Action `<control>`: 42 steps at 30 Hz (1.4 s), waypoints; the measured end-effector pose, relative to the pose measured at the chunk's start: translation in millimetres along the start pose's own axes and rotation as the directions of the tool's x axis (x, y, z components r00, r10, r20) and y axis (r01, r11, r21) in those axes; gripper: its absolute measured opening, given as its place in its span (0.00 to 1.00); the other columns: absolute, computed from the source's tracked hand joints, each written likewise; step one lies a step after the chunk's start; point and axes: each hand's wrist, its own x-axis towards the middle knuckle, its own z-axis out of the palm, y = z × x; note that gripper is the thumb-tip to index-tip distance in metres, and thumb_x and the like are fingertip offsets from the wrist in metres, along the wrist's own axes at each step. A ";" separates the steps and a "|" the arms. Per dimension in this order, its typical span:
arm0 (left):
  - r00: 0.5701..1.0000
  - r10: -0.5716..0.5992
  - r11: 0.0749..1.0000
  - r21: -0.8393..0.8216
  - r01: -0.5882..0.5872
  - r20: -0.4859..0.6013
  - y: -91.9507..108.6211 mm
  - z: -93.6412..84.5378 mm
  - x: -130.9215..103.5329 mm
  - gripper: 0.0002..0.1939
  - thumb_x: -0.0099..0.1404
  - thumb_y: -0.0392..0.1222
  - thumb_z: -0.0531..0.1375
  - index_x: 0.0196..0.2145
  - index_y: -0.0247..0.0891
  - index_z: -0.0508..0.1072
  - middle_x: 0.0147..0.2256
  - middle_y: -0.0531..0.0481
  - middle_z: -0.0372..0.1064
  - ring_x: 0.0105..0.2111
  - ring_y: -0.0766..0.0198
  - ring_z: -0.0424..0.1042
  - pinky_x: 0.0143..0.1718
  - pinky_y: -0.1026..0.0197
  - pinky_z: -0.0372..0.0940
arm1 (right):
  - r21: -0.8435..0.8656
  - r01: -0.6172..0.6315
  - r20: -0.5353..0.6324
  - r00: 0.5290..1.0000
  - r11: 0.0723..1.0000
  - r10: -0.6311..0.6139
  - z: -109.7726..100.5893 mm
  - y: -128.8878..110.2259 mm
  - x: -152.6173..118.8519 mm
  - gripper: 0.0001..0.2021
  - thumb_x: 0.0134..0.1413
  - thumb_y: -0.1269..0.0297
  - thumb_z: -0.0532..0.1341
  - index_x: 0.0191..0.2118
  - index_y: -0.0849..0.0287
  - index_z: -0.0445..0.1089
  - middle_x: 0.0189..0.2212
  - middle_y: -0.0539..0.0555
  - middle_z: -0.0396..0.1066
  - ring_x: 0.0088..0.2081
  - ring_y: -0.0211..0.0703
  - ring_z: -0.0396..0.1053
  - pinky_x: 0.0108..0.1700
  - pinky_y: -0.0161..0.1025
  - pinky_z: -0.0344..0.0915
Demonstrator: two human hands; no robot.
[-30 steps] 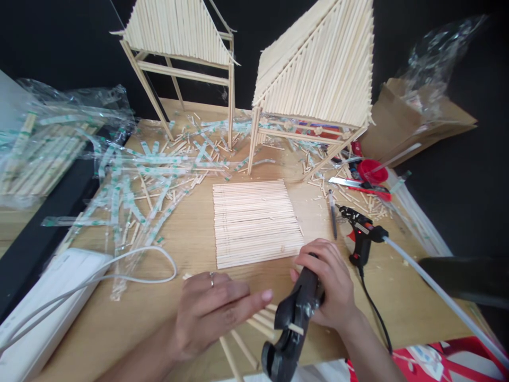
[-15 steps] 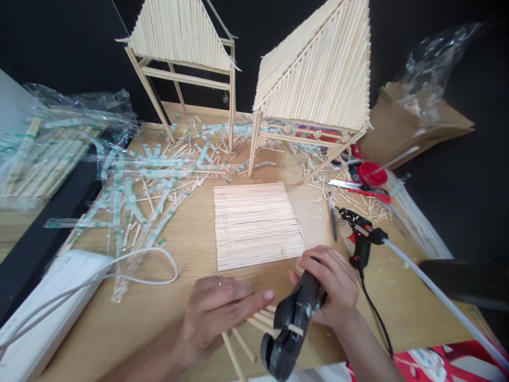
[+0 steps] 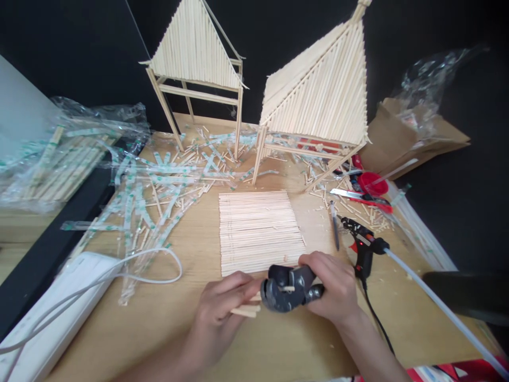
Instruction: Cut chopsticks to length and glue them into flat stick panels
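My left hand [image 3: 225, 310] is closed round several wooden chopsticks [image 3: 246, 311], whose ends stick out to the right past the fingers. My right hand [image 3: 334, 284] grips black pruning shears [image 3: 278, 298] by the handles, which the fingers mostly hide. The shears' hooked jaws point left, close to my left fingertips, and a piece of chopstick shows between them. Just beyond both hands, a flat panel of chopsticks [image 3: 258, 233] laid side by side rests on the wooden table [image 3: 191, 339].
Two model houses of sticks [image 3: 314, 101] stand at the back. Torn wrappers and stick scraps [image 3: 139, 196] litter the left. On the right are a glue gun [image 3: 361, 244], a pen [image 3: 334, 225], a utility knife [image 3: 360, 197] and a paper bag [image 3: 413, 132]. A white power strip [image 3: 85, 286] lies left.
The shears have swung up from pointing down toward me to pointing left. My left hand has turned, so the chopsticks that fanned downward now point right. The view has shifted slightly.
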 end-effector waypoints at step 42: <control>0.944 -0.304 0.913 0.323 0.250 0.129 1.6 -0.8 8.4 0.10 0.71 0.45 0.48 0.40 0.40 0.65 0.32 0.53 0.67 0.31 0.65 0.69 0.32 0.65 0.60 | 0.620 -0.602 0.192 0.738 0.503 0.647 15.2 -56.6 20.7 0.10 0.53 0.57 0.63 0.29 0.59 0.68 0.21 0.49 0.69 0.24 0.37 0.67 0.28 0.32 0.66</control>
